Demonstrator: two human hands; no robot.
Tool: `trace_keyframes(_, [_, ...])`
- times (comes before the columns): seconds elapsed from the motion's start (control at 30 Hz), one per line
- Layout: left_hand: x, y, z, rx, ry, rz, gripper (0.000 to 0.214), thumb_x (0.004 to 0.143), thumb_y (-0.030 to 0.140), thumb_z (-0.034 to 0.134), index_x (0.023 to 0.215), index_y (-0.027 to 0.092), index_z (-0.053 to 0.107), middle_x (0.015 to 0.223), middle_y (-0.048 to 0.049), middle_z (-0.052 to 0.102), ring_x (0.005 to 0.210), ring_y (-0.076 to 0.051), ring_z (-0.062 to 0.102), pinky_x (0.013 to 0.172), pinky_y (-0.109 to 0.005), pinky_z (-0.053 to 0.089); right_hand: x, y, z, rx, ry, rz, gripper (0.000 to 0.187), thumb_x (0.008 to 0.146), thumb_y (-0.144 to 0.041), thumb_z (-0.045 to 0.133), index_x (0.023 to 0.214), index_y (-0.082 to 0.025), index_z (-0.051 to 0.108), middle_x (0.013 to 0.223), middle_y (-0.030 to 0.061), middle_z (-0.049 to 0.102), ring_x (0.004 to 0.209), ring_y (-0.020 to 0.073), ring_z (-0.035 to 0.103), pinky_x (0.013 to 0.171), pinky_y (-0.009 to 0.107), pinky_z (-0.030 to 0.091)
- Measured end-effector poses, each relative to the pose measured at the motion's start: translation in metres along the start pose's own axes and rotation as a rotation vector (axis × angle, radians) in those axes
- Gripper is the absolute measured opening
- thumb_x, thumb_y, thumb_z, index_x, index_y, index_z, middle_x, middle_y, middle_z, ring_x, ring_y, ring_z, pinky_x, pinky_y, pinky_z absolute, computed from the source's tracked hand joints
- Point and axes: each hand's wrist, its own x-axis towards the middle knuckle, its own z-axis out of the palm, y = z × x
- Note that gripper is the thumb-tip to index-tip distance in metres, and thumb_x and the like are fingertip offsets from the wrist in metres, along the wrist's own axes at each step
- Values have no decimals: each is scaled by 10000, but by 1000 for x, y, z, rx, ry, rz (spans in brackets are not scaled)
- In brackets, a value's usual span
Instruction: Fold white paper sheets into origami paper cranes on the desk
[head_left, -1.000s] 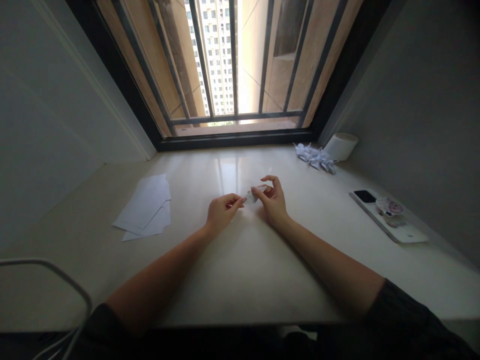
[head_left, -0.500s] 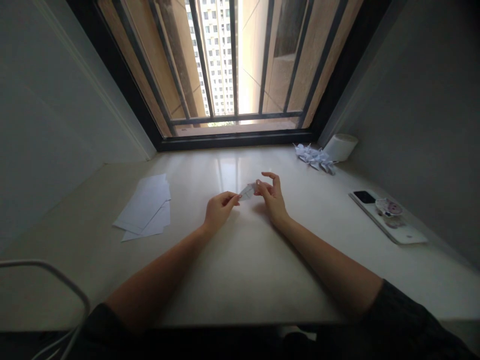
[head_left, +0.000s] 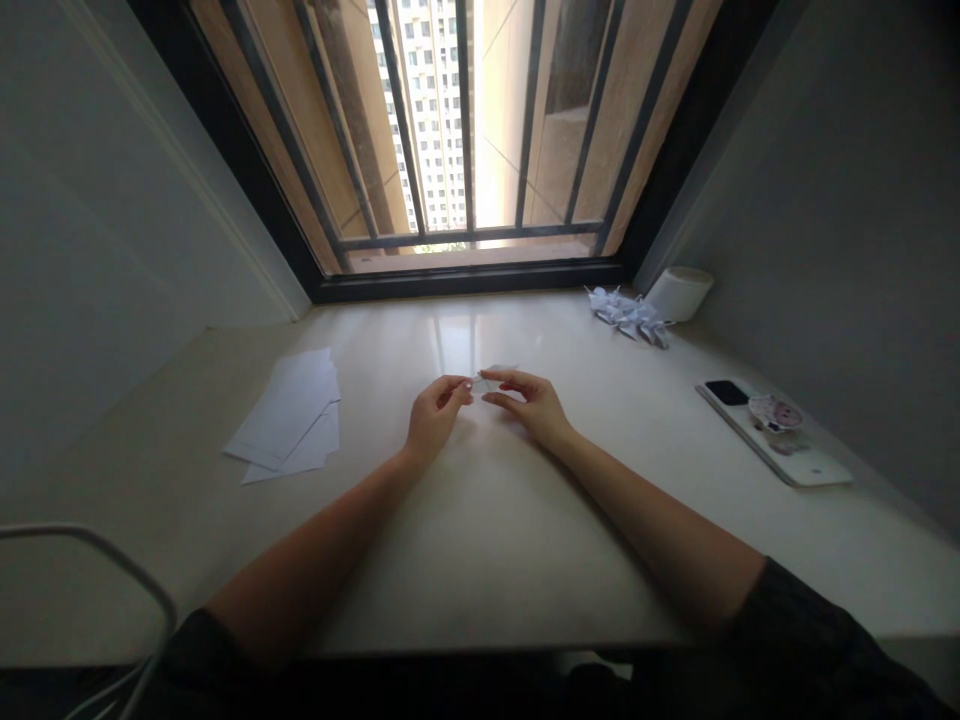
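Observation:
A small folded piece of paper (head_left: 487, 385) is held between my two hands, just above the windowsill. My left hand (head_left: 439, 405) pinches its left end between thumb and finger. From the other side my right hand (head_left: 534, 402) has its index finger along the paper's upper edge and its thumb below. Part of the paper shows behind the right fingers, and those fingers hide much of it. Well to the left of my hands lies a loose stack of white paper sheets (head_left: 289, 415).
At the back right, a heap of folded paper pieces (head_left: 628, 316) sits beside a white roll (head_left: 681, 294). A phone (head_left: 776, 432) with a sticker-like grip lies on the right. A cable (head_left: 112, 555) curves across the lower left. The barred window (head_left: 469, 285) borders the sill (head_left: 480, 560).
My right hand has moved left and turned so its index finger and thumb reach close to my left fingertips. The paper is now flatter and more covered. My left hand has barely moved.

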Motion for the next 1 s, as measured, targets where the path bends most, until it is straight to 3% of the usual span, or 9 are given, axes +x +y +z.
trace_keyframes(0.13, [-2,2,1,-72,0,60,390,764,353,633,1124,211,585,875,-35,693,798,-155,661,751,-272,500,-1,-2,2,96,47,71,347,653,-354,737,988,-265,702,985,24,693,793,158,614,739,306,490])
trace_keyframes(0.23, [-4,3,1,5,11,114,284,748,343,653,1002,216,664,934,-42,702,810,-162,663,761,-279,508,-3,-7,3,143,31,147,385,645,-371,737,1006,-245,697,842,23,702,698,154,613,542,251,469])
trace_keyframes(0.3, [-4,2,0,51,23,138,219,750,345,650,921,217,698,921,-38,710,816,-168,664,773,-289,511,-4,-10,5,166,19,163,371,635,-367,744,981,-238,706,814,23,705,683,158,622,511,241,457])
trace_keyframes(0.47, [-5,3,0,64,56,160,194,742,345,659,878,220,720,897,-34,722,828,-173,665,804,-307,515,-4,-10,6,173,47,149,286,618,-363,758,876,-243,731,906,35,721,775,186,655,669,299,512])
trace_keyframes(0.6, [-6,6,2,21,39,145,191,740,348,660,861,214,725,885,-36,726,830,-179,668,810,-318,518,-3,-9,6,182,77,125,209,620,-379,754,765,-230,738,855,43,730,811,203,661,773,342,509])
trace_keyframes(1.0, [-7,7,4,-42,30,112,204,738,339,665,871,190,709,880,-50,721,812,-175,672,796,-312,524,-5,-15,6,43,147,24,168,683,-389,710,747,-236,738,805,30,731,775,205,654,787,360,491])
